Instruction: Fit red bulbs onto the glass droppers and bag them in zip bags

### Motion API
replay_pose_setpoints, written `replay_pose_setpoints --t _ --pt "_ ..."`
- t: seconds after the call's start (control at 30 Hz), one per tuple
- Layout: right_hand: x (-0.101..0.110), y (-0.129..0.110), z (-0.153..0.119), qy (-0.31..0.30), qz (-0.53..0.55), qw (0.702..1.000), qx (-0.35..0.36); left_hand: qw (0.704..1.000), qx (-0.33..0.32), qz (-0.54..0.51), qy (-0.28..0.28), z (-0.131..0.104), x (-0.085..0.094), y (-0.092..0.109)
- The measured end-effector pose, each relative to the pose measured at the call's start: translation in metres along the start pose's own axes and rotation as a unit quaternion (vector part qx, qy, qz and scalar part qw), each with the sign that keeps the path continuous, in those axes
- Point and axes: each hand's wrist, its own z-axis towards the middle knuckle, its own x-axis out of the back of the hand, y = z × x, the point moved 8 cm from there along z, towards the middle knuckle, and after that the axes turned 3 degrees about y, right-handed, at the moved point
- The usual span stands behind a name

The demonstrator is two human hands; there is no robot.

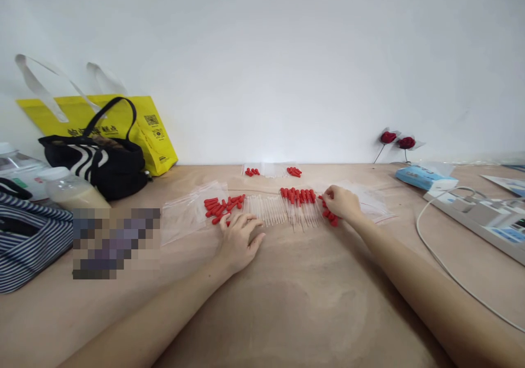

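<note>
My left hand (241, 240) rests palm down with fingers spread, its fingertips beside a pile of red caps (216, 207) and the left end of a row of thin clear sticks (268, 210). Several more sticks with red tops (298, 196) lie right of these. At their right, my right hand (341, 201) has its fingers pinched together over another pile of red caps (331, 217); whatever is between the fingertips is too small to make out. Clear plastic bags (186, 210) lie beneath and beside the piles.
Small red groups (293, 171) lie on a clear bag near the wall. Left are a yellow bag (162, 138), a black bag (118, 168), a bottle (74, 190) and a striped bag (33, 242). Right are a tissue pack (425, 177), a power strip (471, 215) with a cable, and two roses (407, 142).
</note>
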Motion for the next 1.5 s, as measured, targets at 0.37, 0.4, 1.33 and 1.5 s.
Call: replay_pose_setpoints --t 0.37,0.4,1.33,1.5 --pt "-0.019 0.035 0.024 -0.023 0.017 0.999 -0.028 0.980 0.162 0.114 -0.008 0.039 -0.004 -0.050" --pt "-0.020 0.034 0.024 -0.024 0.018 0.999 -0.028 0.977 0.173 0.121 -0.020 0.043 -0.007 -0.051" --pt "0.025 -0.044 -0.036 0.177 0.338 0.902 0.205 0.982 0.156 0.059 -0.090 0.066 -0.016 -0.016" --pt "0.023 -0.081 -0.093 0.101 0.344 0.865 0.351 0.996 -0.073 -0.040 -0.037 0.016 0.009 0.028"
